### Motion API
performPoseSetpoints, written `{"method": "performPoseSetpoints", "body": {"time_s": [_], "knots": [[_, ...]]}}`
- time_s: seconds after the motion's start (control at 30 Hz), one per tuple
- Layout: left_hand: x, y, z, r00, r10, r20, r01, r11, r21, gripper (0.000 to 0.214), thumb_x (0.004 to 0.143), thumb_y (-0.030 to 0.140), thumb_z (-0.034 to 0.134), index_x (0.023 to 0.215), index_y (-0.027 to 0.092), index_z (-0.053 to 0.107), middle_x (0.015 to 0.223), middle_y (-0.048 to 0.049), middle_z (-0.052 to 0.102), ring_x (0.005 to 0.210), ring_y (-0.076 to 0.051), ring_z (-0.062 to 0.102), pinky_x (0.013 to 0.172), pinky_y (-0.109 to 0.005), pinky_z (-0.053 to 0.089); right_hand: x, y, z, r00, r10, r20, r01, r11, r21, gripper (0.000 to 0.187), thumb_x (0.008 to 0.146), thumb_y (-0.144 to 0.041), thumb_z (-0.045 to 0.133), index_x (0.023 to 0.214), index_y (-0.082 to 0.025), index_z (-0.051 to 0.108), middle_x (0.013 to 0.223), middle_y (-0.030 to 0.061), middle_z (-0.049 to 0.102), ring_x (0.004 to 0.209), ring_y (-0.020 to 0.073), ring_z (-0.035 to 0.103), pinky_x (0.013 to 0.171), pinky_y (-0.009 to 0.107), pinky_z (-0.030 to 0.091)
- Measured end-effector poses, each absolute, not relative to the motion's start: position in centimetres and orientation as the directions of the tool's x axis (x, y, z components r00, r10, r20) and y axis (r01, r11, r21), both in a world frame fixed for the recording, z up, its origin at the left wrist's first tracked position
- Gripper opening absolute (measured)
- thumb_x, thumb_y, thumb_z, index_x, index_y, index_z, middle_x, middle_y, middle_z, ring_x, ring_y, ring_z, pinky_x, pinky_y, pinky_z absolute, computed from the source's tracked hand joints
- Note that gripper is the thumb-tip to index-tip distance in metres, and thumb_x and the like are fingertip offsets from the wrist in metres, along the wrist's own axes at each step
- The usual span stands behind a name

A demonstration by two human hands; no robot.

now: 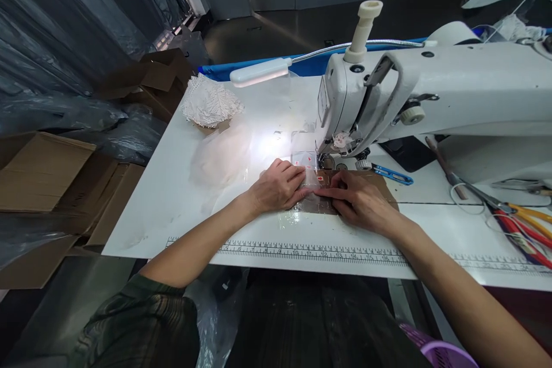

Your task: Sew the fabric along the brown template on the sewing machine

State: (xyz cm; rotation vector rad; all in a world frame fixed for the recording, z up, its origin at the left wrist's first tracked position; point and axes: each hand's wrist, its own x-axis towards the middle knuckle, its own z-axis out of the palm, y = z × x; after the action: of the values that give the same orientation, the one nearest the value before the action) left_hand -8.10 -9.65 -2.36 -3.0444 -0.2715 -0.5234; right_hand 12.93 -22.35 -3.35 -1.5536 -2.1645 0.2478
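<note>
My left hand lies palm down, its fingers flat on a small piece of sheer white fabric beside the presser foot of a white sewing machine. My right hand is on the other side, fingers bent and index finger pointing left, closed at the fabric's edge. The fingertips of both hands almost meet. Under them lies a brown sheet with small red marks near the needle area. The fabric under my palms is hidden.
A pile of white lace and sheer pale fabric lie left on the white table. Blue thread snips lie right of the needle; scissors are farther right. A lamp hangs above. Cardboard boxes stand left.
</note>
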Motion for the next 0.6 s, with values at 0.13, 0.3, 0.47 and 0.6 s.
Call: {"method": "performPoseSetpoints", "body": {"time_s": [0.13,0.3,0.47,0.6], "knots": [[-8.1,-9.7,-2.8,0.928,0.171,0.332,0.188,-0.982,-0.022,0.033,0.1,0.037,0.04,0.099,0.012,0.062,0.105,-0.0125,0.066,0.083,-0.019,0.057,0.075,-0.036,0.045,13.0,-22.4,-3.5,-0.253,0.932,0.26,0.848,0.343,-0.405,0.036,0.088,-0.019,0.051,0.115,-0.034,0.07,0.102,0.0082,0.058,0.091,0.0209,0.058,0.077,0.036,0.051],[-8.1,-9.7,-3.1,0.914,0.163,0.37,0.185,-0.982,-0.023,0.029,0.1,0.033,0.04,0.098,0.013,0.061,0.106,-0.0119,0.065,0.085,-0.019,0.057,0.077,-0.036,0.046,13.0,-22.4,-3.7,-0.245,0.938,0.247,0.848,0.33,-0.415,0.035,0.089,-0.02,0.05,0.116,-0.033,0.07,0.103,0.0084,0.058,0.091,0.0206,0.057,0.078,0.036,0.05],[-7.9,-9.6,-2.5,0.932,0.187,0.311,0.205,-0.978,-0.027,0.04,0.099,0.045,0.039,0.117,0.014,0.056,0.106,-0.0123,0.062,0.086,-0.021,0.054,0.074,-0.038,0.042,13.0,-22.4,-3.6,-0.236,0.944,0.23,0.845,0.316,-0.431,0.035,0.089,-0.02,0.05,0.114,-0.033,0.071,0.102,0.0081,0.057,0.092,0.0204,0.057,0.081,0.037,0.05],[-7.8,-9.6,-2.1,0.945,0.217,0.245,0.239,-0.969,-0.06,0.046,0.098,0.05,0.036,0.124,0.016,0.054,0.11,-0.0124,0.059,0.085,-0.023,0.052,0.073,-0.039,0.038,13.0,-22.4,-3.5,-0.229,0.947,0.224,0.844,0.308,-0.44,0.036,0.088,-0.018,0.05,0.113,-0.032,0.071,0.103,0.0084,0.057,0.094,0.0206,0.057,0.084,0.038,0.05]]}}
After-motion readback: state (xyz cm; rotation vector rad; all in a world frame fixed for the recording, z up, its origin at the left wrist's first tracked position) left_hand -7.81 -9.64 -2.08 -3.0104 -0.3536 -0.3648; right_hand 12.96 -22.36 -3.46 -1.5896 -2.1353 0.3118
